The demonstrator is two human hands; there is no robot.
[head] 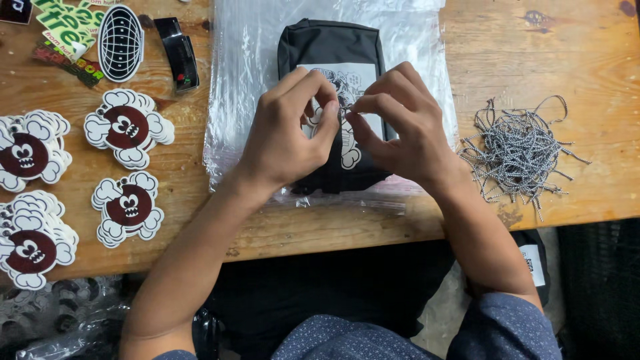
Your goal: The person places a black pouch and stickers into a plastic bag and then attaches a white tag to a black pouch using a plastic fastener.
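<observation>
Pinching a tiny cord point(346, 112) between both hands' fingers, left hand point(283, 137) and right hand point(407, 123), over the black pouch point(330, 50) on the table point(533, 53), probably threading it, which needs steady aim.

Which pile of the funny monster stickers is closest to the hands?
The upper pile of the two nearer piles, right beside the clear plastic bag. It lies nearest the left hand; the other piles sit lower or further left.
</observation>
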